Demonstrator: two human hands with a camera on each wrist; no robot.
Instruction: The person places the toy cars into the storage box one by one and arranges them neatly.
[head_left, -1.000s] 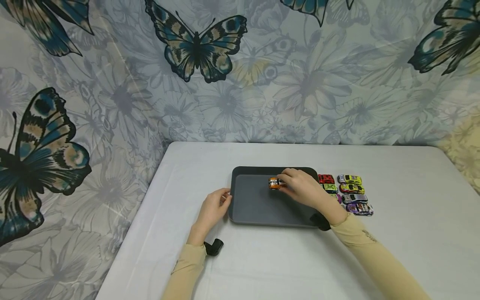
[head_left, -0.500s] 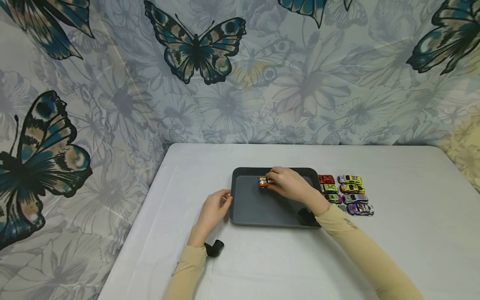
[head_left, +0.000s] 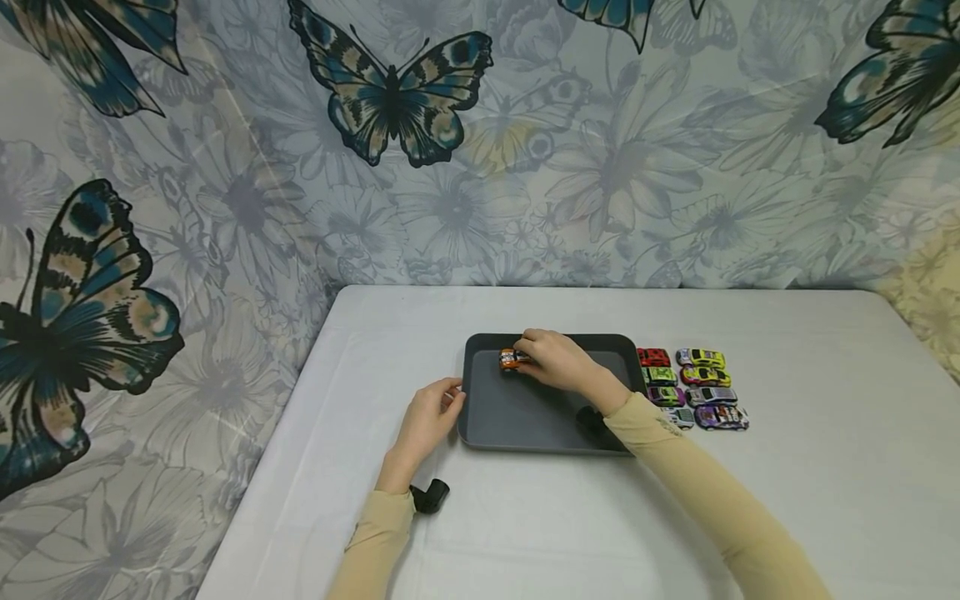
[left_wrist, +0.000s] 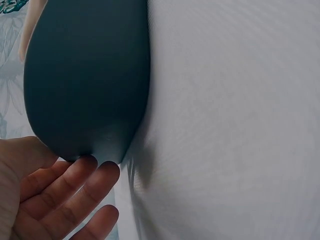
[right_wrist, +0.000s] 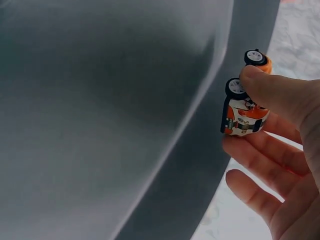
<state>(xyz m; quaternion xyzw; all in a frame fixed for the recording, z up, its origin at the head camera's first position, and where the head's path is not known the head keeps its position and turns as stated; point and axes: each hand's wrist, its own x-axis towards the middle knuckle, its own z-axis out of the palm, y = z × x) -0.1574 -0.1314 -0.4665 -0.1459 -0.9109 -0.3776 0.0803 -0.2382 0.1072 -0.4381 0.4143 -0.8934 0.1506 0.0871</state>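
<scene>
In the head view, my right hand (head_left: 558, 361) pinches an orange and white toy car (head_left: 513, 359) over the far left part of a grey tray (head_left: 547, 425). The right wrist view shows the thumb across the toy car's wheel side (right_wrist: 245, 117) and fingers behind it, overlapping the tray's rim. My left hand (head_left: 426, 419) is at the tray's left edge, its fingertips right at the rim. In the left wrist view, that hand's fingers (left_wrist: 82, 187) are loosely bent, with their tips against the tray's corner (left_wrist: 90, 90).
Several toy cars (head_left: 705, 377) stand in two columns just right of the tray, on the white-covered table (head_left: 810, 467). The sleeve of the right arm (head_left: 697, 467) passes over the tray's near right corner. A butterfly-patterned cloth (head_left: 600, 167) hangs behind the table.
My right hand has carried the orange toy car leftward and slightly away over the tray, uncovering more of the parked toy cars. The left hand stays where it was.
</scene>
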